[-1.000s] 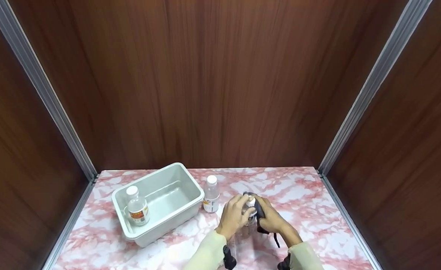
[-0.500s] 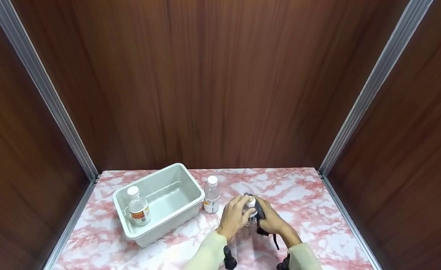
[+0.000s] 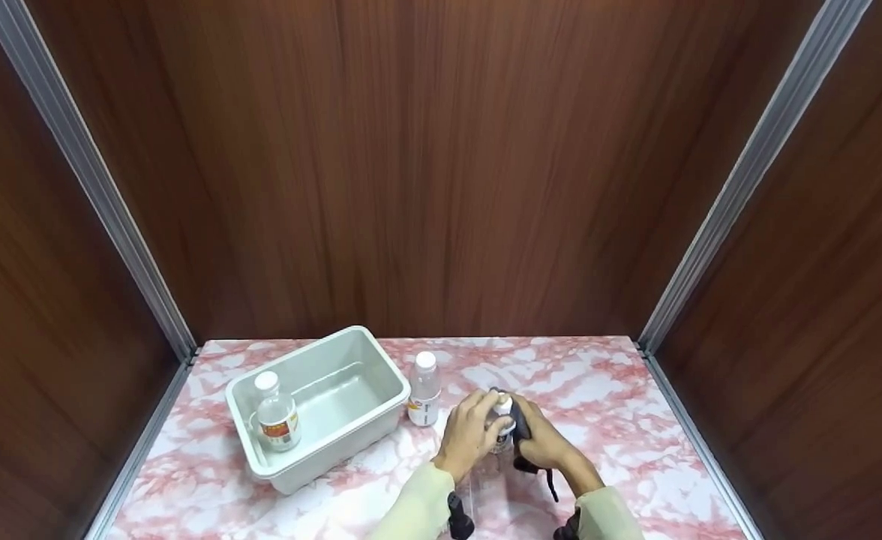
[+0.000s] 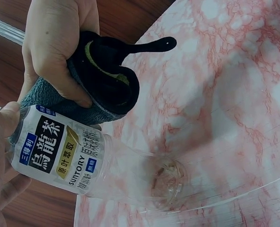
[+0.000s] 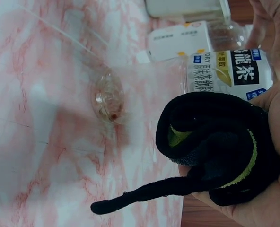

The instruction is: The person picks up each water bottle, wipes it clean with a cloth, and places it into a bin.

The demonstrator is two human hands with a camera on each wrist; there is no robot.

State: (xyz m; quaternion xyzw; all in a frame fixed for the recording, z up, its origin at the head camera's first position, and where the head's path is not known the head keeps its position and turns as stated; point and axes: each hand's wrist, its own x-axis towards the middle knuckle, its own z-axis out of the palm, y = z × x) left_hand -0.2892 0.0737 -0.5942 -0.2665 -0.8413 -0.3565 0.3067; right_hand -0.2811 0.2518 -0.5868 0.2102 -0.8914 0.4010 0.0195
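A clear plastic oolong tea bottle (image 4: 83,156) with a white cap (image 3: 502,406) stands upright on the table between my hands. My left hand (image 3: 465,435) grips its upper part, thumb on the near side. My right hand (image 3: 552,444) holds a folded dark grey cloth (image 4: 59,97) with black edging and a hanging loop (image 5: 140,195). The cloth lies against the bottle's right side, by the label. Through the clear base, a little brownish residue or tint shows. My right fingers behind the cloth are partly hidden.
Left of my hands stands another capped clear bottle (image 3: 424,397). Beyond it, a light grey plastic bin (image 3: 336,450) holds a bottle (image 3: 277,424) with a red and yellow label. Wood-look panels (image 3: 411,187) close off the back and sides of the pink marbled table (image 3: 598,382).
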